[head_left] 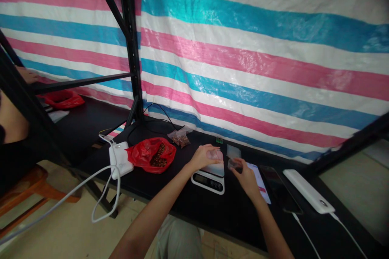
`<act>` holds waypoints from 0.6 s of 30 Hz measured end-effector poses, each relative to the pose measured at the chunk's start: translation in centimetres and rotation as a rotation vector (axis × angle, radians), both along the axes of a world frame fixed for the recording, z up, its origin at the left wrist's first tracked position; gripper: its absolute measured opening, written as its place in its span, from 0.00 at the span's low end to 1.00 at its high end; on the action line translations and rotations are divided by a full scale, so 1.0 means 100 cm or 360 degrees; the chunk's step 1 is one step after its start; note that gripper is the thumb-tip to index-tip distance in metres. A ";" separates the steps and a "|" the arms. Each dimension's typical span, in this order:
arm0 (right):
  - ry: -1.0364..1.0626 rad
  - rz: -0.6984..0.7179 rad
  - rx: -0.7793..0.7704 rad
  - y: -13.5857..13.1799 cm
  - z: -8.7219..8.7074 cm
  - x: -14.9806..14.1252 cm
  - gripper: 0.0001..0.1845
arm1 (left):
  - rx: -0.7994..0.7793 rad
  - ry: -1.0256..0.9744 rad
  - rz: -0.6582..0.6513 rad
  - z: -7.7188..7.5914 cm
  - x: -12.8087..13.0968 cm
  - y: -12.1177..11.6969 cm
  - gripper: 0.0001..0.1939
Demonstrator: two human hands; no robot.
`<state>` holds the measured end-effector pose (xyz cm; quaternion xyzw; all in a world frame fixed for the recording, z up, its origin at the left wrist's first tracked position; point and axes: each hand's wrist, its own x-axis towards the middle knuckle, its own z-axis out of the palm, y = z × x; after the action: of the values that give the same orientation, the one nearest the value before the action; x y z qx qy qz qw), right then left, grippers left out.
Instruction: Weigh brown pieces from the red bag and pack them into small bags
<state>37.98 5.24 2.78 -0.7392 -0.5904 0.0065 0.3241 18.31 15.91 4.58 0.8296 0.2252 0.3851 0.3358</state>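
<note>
My left hand (204, 158) is closed around a small clear plastic cup (215, 154), held at the back of a white kitchen scale (208, 182). Whether that cup rests on the weighing plate or hangs just above it, I cannot tell. To the right of the scale, my right hand (245, 176) pinches a second small clear plastic piece, a cup or lid (233, 164). Left of the scale lies an open red plastic bag (136, 154) with dark brown, seed-like pieces inside.
Behind lie a clear bag of brown bits (182, 139), a small green item (219, 140) and a flat clear bag (234, 151). A printed sheet (260, 184), phone (279, 190) and white power bank (308, 191) are right. A white corded box (120, 159) and another person's arm (12, 119) are left.
</note>
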 end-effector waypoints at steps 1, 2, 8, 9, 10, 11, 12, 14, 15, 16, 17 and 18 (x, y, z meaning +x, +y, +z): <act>0.0130 0.0021 -0.0039 -0.002 -0.014 0.003 0.18 | 0.0046 0.0056 0.0016 -0.001 0.000 0.000 0.31; 0.0199 0.0054 -0.0041 -0.004 -0.024 0.003 0.20 | 0.0099 0.0117 0.0037 -0.002 0.000 0.000 0.32; -0.0184 -0.0378 0.0345 -0.026 0.005 -0.034 0.25 | 0.0402 0.0398 0.0087 -0.001 0.000 -0.004 0.36; -0.0180 -0.0384 0.0342 -0.026 0.016 -0.043 0.23 | 0.0437 0.0416 0.0081 0.000 0.001 -0.005 0.36; -0.0145 -0.0345 0.0288 -0.025 0.025 -0.051 0.21 | 0.0465 0.0427 0.0072 0.001 0.001 -0.005 0.36; -0.0102 -0.0296 0.0210 -0.022 0.032 -0.057 0.20 | 0.0487 0.0434 0.0061 0.001 0.002 -0.006 0.35; -0.0053 -0.0250 0.0135 -0.017 0.036 -0.062 0.19 | 0.0504 0.0437 0.0045 0.001 0.003 -0.007 0.34; 0.0091 -0.0183 0.0043 -0.004 0.036 -0.067 0.17 | 0.0534 0.0434 -0.0002 -0.001 0.004 -0.009 0.32; 0.0198 -0.0157 0.0028 0.002 0.032 -0.067 0.16 | 0.0552 0.0435 -0.0028 -0.002 0.004 -0.009 0.34; 0.0325 -0.0136 0.0038 0.009 0.027 -0.065 0.16 | 0.0570 0.0441 -0.0049 -0.003 0.003 -0.009 0.36; 0.0462 -0.0118 0.0069 0.014 0.021 -0.064 0.16 | 0.0586 0.0451 -0.0061 -0.005 0.002 -0.008 0.40; 0.0598 -0.0099 0.0113 0.018 0.015 -0.062 0.17 | 0.0599 0.0464 -0.0060 -0.006 0.000 -0.007 0.44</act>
<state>31.77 7.04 4.26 -0.7309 -0.4962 0.1136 0.4546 18.31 15.20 3.97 0.9285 0.1801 0.2901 0.1462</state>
